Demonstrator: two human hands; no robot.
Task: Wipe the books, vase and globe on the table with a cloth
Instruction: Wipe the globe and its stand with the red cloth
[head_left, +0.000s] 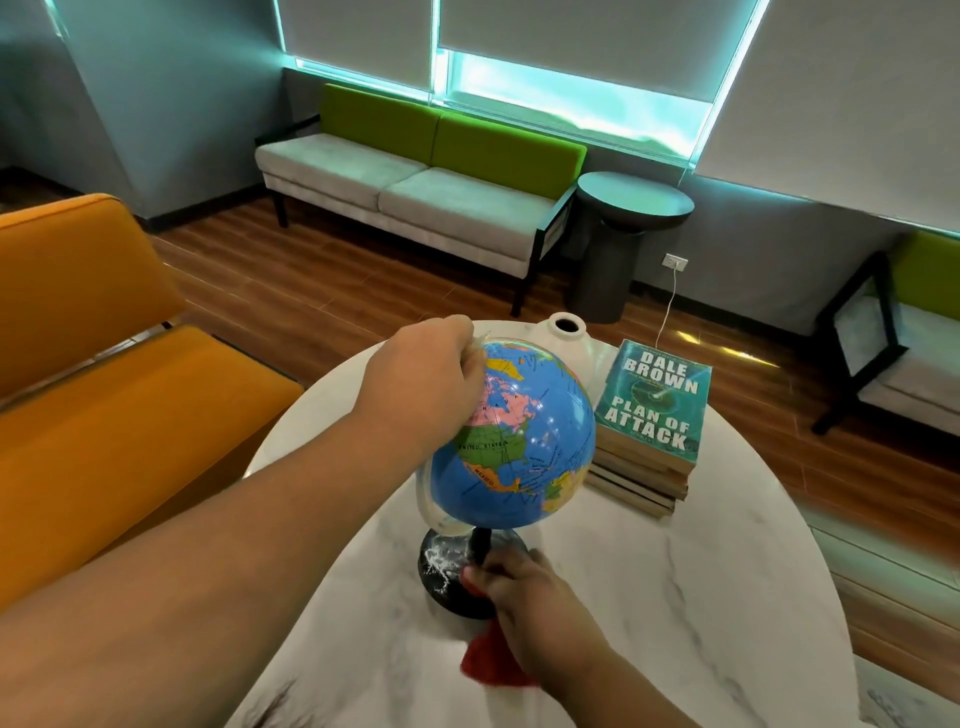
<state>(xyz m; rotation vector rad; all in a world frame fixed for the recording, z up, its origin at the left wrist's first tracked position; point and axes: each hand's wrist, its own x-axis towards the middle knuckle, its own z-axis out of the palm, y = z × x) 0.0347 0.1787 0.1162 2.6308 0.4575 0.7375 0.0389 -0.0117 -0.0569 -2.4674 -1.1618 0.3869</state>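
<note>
Glossy plastic globe (524, 441) (table (701, 597) polished marble w/ veins).

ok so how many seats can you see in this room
3: an orange sofa on the left, a green-backed sofa straight ahead, and a green-backed chair at the right edge, cut off by the frame. Others may lie out of view.

A wood floor (322, 280) runs to grey walls (753, 244). A sofa (415, 176) with green back and pale seats stands under a window (545, 93), its blinds (571, 31) nearly down, glowing teal. A dark round side table (634, 200) stands beside it, an orange seat (104, 364) at left, a green chair (904, 358) at right.
</note>
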